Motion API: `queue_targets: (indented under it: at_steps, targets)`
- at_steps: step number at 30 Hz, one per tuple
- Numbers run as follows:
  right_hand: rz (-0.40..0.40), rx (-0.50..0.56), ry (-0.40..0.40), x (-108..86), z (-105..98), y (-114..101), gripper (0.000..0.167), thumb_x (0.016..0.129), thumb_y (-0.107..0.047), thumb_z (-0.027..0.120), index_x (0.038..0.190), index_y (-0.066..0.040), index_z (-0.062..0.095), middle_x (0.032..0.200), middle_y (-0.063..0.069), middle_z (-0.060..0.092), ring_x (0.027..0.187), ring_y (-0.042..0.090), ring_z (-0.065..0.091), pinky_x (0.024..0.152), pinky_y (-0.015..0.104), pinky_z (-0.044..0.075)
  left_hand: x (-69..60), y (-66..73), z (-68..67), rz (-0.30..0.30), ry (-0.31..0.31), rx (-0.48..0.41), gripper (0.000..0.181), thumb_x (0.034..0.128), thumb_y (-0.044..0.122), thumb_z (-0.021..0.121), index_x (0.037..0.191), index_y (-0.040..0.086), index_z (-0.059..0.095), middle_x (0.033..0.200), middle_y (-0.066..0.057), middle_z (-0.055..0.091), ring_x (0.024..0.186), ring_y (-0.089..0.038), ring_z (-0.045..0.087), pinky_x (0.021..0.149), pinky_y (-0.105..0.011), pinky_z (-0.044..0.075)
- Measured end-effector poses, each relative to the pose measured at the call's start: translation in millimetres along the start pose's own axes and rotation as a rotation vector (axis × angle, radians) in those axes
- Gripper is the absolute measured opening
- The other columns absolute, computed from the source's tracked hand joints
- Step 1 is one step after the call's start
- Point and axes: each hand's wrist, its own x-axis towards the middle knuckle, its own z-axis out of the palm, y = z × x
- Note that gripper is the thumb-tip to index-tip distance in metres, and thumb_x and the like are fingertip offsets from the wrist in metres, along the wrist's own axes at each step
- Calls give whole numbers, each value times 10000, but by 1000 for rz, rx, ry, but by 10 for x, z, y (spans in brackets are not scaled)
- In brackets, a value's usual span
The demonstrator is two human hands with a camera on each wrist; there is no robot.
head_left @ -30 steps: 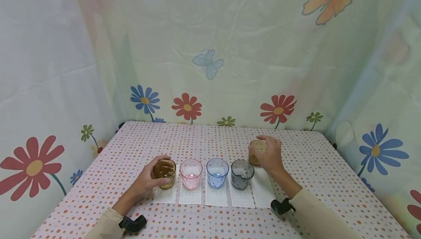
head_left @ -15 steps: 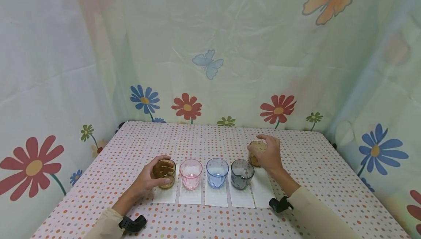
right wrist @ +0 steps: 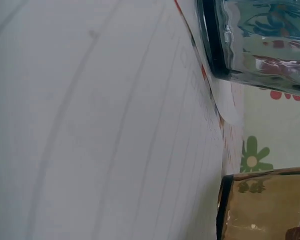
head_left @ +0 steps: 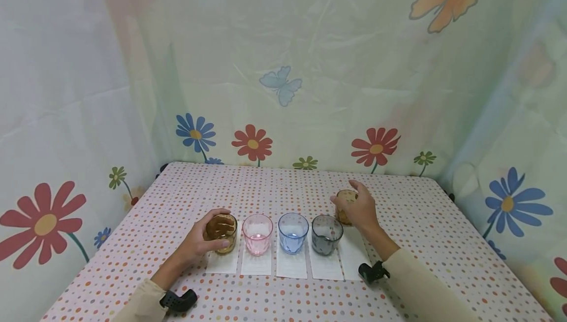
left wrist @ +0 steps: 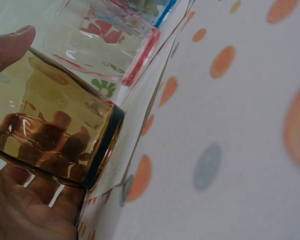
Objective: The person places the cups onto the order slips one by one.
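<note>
In the head view my left hand (head_left: 200, 237) holds an amber glass (head_left: 229, 247) at the left end of a row, thumb near, fingers behind. The left wrist view shows that amber glass (left wrist: 55, 115) upright on white paper, fingers visible through its wall. At the right end, my right hand (head_left: 362, 209) is around a second amber glass (head_left: 344, 214), set farther back. Its thumb and forefinger are spread wide around the rim, and the forefinger seems off it. The right wrist view shows part of this amber glass (right wrist: 270, 207); the hand is mostly hidden there.
Between the hands stand a pink glass (head_left: 257, 236), a blue glass (head_left: 293, 234) and a grey glass (head_left: 326, 236), each on a paper strip. Another white strip (head_left: 356, 258) lies in front of the right amber glass. A dotted cloth (head_left: 248, 297) covers the table.
My right hand has shifted slightly left, and its thumb and forefinger have spread wider around the amber glass. The left hand and other glasses look the same.
</note>
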Motion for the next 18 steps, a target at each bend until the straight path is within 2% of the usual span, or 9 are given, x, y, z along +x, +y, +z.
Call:
queue_targets:
  at_steps: [4, 11, 14, 18]
  targets:
    - [24, -3, -8, 15, 24, 20, 893, 882, -349, 782, 1559, -1, 315, 1596, 236, 336, 1466, 428, 305, 1150, 619, 314, -3, 10, 0, 5, -3, -5, 643, 913, 44, 709, 1486, 102, 423, 1360, -209, 557, 1221, -361, 601, 1013, -350, 516]
    - [43, 18, -25, 43, 21, 67, 927, 842, -351, 825, 1550, -9, 334, 1574, 231, 375, 1424, 404, 376, 1129, 573, 375, -3, 17, 4, 11, -11, -11, 649, 918, 33, 704, 1494, 93, 411, 1358, -217, 553, 1222, -326, 606, 1020, -342, 512]
    - [48, 31, -40, 46, 17, 71, 873, 830, -346, 837, 1512, -11, 407, 1493, 236, 472, 1357, 394, 460, 1071, 549, 446, -2, 11, 2, 17, -14, -12, 652, 917, 28, 704, 1495, 85, 408, 1349, -218, 557, 1218, -300, 611, 1023, -332, 509]
    - [65, 14, -48, 59, 17, 81, 713, 833, -328, 825, 1400, -14, 529, 1357, 233, 567, 1236, 386, 533, 988, 528, 502, -3, 6, 3, 29, -10, -19, 652, 909, 20, 709, 1487, 67, 413, 1337, -225, 561, 1208, -309, 612, 1017, -321, 510]
